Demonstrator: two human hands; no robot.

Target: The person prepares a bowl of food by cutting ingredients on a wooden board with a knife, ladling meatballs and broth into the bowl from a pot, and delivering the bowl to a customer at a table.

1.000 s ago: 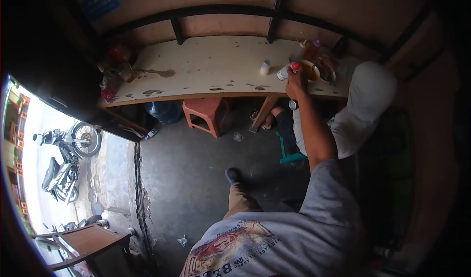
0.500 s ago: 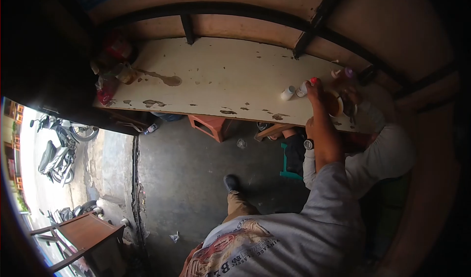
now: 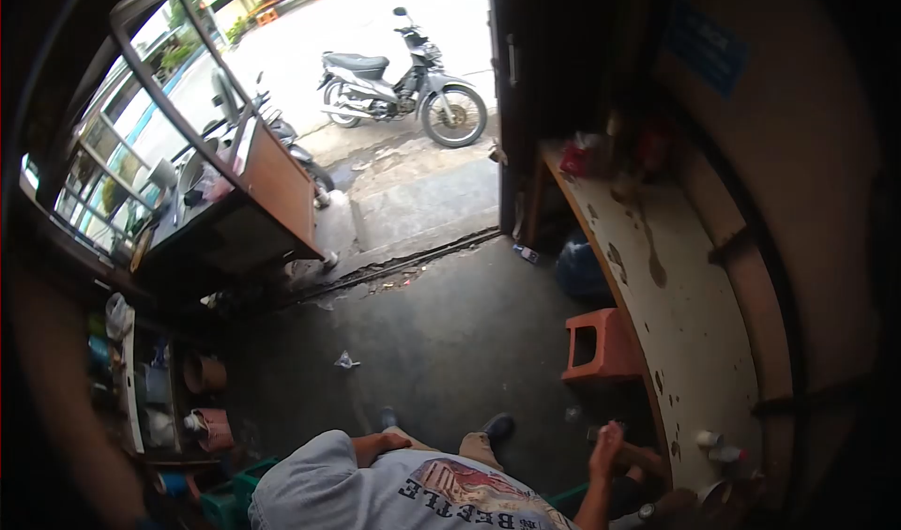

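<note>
My right hand (image 3: 607, 444) is raised beside the table's near edge, fingers stretched out, with nothing in it. On the worn white table (image 3: 690, 361), past that hand, lie a small white bottle (image 3: 710, 439) and a bottle with a red cap (image 3: 728, 454). My left hand (image 3: 387, 443) rests against the front of my grey printed shirt (image 3: 357, 483); its fingers are too small and dim to make out. A seated person's wristwatch (image 3: 647, 511) shows at the lower right, near a dark, partly hidden bowl (image 3: 718, 492).
An orange plastic stool (image 3: 599, 344) stands against the table. Red packets (image 3: 574, 160) lie at its far end. A wooden cart (image 3: 277, 188) stands at the doorway, a motorcycle (image 3: 404, 84) outside. Shelves (image 3: 136, 380) and a pink bucket (image 3: 216, 429) are at left.
My right hand has let go of the red-capped bottle and drawn back from the table. My view has swung left toward the doorway, cart and shelves.
</note>
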